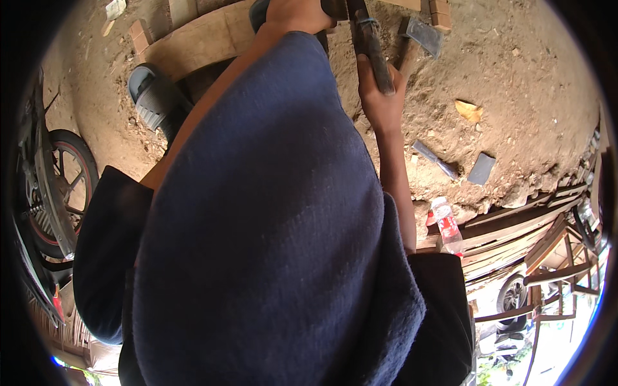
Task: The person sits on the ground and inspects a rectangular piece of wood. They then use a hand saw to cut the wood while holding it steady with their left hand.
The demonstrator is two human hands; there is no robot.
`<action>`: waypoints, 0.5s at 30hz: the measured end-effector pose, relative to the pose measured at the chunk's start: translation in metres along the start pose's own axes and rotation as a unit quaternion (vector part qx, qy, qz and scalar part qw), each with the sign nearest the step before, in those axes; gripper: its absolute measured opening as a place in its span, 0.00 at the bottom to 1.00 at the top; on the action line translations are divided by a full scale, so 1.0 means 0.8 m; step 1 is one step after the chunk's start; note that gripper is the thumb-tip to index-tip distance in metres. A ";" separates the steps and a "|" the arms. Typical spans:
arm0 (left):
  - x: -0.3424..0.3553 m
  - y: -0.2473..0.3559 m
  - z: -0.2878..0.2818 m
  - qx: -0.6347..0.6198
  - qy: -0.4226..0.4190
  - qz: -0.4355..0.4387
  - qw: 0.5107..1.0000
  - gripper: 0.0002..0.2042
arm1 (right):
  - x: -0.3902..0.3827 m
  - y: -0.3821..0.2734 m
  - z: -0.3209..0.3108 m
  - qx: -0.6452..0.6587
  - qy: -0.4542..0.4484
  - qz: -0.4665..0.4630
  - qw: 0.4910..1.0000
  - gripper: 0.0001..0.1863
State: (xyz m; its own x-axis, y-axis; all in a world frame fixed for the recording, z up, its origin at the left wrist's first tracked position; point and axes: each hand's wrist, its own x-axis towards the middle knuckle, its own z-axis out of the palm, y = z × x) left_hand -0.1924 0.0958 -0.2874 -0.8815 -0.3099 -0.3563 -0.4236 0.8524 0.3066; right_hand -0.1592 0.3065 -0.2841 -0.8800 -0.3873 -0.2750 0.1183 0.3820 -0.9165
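My right hand is closed round the near end of a long dark bar-shaped handle with a bluish band tied round it. The bar's far end runs out of the top edge. Beside the fingers is a hammer-like tool with a dark block head and a wooden handle; whether the hand also grips it, I cannot tell. My left forearm reaches up to the top edge beside a wooden board. There my left hand is partly cut off, its fingers hidden.
On the dirt ground at right lie a chisel-like tool, a grey flat block and a yellow leaf. A bottle lies by stacked planks. A grey sandal and motorbike wheel are at left; bricks at top.
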 end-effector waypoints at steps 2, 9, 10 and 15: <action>0.001 -0.006 0.000 0.007 0.006 0.008 1.000 0.33 | -0.007 0.001 0.005 -0.005 0.010 -0.014 1.000 0.07; 0.007 -0.001 0.030 0.053 0.073 0.011 0.996 0.41 | -0.076 0.064 -0.010 -0.008 0.032 -0.074 0.997 0.09; 0.005 0.000 0.018 0.053 0.040 0.002 0.998 0.42 | -0.053 0.051 -0.005 0.007 0.030 -0.078 0.996 0.09; 0.010 -0.004 0.022 0.087 0.047 -0.004 0.995 0.41 | -0.023 0.015 0.009 0.024 0.034 -0.054 0.998 0.11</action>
State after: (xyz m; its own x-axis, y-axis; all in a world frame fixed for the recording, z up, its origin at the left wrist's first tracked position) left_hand -0.1948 0.0977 -0.3068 -0.8976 -0.3475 -0.2711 -0.3947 0.9075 0.1435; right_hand -0.1384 0.3117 -0.2921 -0.9180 -0.3651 -0.1550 0.0416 0.3000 -0.9530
